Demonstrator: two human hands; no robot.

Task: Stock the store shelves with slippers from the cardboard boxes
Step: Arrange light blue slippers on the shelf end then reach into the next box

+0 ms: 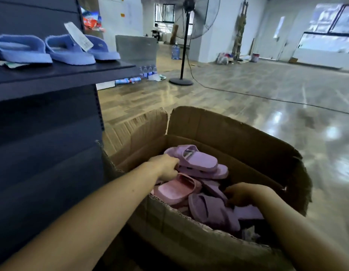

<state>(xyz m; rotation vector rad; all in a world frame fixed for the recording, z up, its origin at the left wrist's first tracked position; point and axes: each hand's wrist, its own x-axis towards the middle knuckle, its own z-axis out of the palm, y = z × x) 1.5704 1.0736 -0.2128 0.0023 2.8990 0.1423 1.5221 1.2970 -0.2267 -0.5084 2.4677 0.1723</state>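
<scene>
An open cardboard box [238,133] stands on the floor in front of me, holding several purple and pink slippers. My left hand [165,166] grips the heel end of a stacked pair of purple slippers [201,163], raised above the pile. A pink slipper [175,190] lies just below it. My right hand [242,193] reaches into the box's right side, its fingers curled among purple slippers [210,212]; whether it holds one is hidden. On the dark shelf [62,73] at upper left stand three blue slippers [70,49].
The dark shelving unit [44,153] rises close on the left of the box. A standing fan [184,45] and its cable lie ahead on the glossy floor. Water bottles [147,71] sit by the shelf's far end. A person sits far back.
</scene>
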